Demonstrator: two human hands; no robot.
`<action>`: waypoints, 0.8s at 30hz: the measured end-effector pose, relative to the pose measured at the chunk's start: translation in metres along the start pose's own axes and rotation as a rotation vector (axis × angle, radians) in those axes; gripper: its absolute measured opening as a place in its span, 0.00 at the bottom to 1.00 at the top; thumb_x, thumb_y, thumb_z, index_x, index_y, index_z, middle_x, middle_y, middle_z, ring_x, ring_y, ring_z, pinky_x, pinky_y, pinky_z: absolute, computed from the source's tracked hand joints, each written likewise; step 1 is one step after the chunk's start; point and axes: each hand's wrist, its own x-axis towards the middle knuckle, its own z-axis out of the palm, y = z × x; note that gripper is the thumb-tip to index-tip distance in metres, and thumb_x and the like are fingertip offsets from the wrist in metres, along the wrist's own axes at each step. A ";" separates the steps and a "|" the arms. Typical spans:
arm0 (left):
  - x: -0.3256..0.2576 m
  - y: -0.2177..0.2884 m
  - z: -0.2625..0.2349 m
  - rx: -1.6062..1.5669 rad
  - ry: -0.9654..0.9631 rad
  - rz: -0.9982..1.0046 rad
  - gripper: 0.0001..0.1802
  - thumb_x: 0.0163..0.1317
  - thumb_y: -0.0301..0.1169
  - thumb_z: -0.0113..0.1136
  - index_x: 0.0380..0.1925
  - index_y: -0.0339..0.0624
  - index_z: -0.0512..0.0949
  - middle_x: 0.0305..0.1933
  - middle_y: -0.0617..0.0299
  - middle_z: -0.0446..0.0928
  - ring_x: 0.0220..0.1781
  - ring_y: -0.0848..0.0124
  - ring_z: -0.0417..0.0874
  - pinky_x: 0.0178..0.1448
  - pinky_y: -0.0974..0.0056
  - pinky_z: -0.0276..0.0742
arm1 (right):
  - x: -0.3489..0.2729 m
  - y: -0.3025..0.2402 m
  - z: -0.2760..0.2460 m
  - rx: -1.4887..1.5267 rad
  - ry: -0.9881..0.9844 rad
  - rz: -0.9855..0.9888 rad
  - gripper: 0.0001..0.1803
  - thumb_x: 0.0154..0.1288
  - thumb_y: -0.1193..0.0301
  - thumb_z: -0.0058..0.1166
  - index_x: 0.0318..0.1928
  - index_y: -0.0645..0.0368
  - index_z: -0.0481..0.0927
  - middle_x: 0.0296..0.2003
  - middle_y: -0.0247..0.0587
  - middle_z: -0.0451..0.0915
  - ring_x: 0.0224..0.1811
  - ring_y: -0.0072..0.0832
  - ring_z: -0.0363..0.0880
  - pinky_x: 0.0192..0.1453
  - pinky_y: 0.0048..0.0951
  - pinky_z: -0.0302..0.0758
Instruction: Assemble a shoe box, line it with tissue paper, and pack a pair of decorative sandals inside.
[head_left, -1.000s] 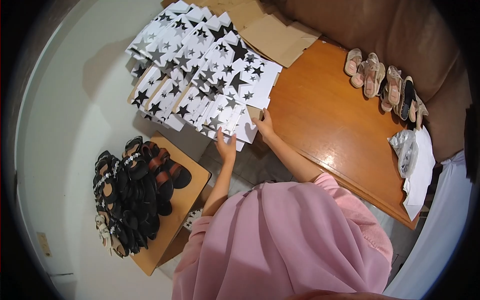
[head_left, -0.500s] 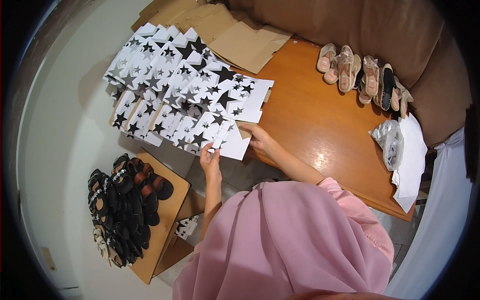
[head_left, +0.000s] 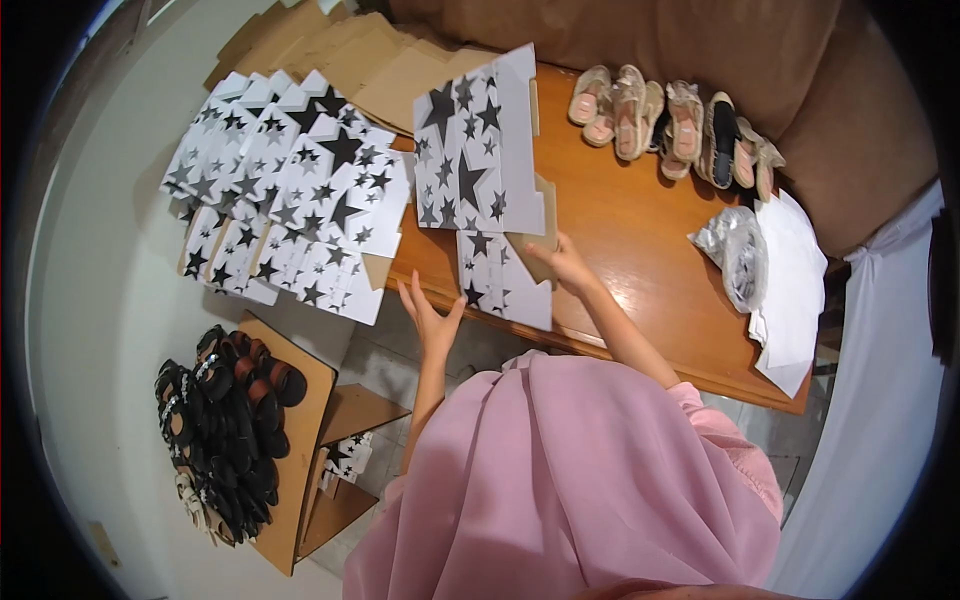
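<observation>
My right hand (head_left: pixel 566 266) grips a flat, die-cut cardboard box blank (head_left: pixel 480 160) by its lower right flap. White with black and grey stars, the blank is tilted up over the wooden table, its brown inner side showing along the right edge. Beside its lower left edge is my left hand (head_left: pixel 432 318), fingers spread and thumb close to the blank; whether it touches, I cannot tell. To the left, overlapping star-printed blanks (head_left: pixel 300 195) lie in a fanned stack, the lowest hanging past the table's front edge.
Plain brown cardboard sheets (head_left: pixel 370 62) lie behind the stack. Beige and black shoes (head_left: pixel 680 120) line the table's (head_left: pixel 630 230) back right. A clear plastic bag (head_left: pixel 738 262) and white paper (head_left: pixel 795 290) sit at right. Dark sandals (head_left: pixel 225 430) cover a brown board (head_left: pixel 305 400) at lower left.
One star-printed blank has come off the stack and moved right and upward in my right hand. My left hand has let go and spread its fingers. The view has shifted slightly.
</observation>
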 end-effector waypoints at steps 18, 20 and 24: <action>0.041 0.174 0.120 0.043 0.093 1.052 0.50 0.53 0.30 0.67 0.69 0.62 0.45 0.71 0.37 0.26 0.72 0.36 0.31 0.68 0.35 0.42 | -0.156 -0.152 -0.125 -1.570 0.222 -0.498 0.38 0.47 0.85 0.46 0.61 0.42 0.69 0.50 0.43 0.78 0.36 0.43 0.81 0.36 0.36 0.78; 0.032 0.166 0.126 0.000 0.090 1.021 0.50 0.53 0.30 0.68 0.69 0.62 0.45 0.71 0.37 0.25 0.72 0.36 0.30 0.68 0.35 0.41 | -0.169 -0.145 -0.121 -1.628 0.263 -0.491 0.38 0.47 0.85 0.47 0.61 0.43 0.69 0.52 0.42 0.77 0.38 0.42 0.81 0.37 0.36 0.78; 0.013 0.141 0.125 0.067 0.125 0.909 0.45 0.53 0.37 0.68 0.67 0.61 0.52 0.71 0.38 0.23 0.72 0.35 0.28 0.67 0.32 0.37 | -0.184 -0.137 -0.107 -1.729 0.244 -0.368 0.38 0.46 0.84 0.50 0.61 0.44 0.69 0.55 0.41 0.75 0.46 0.39 0.80 0.41 0.36 0.79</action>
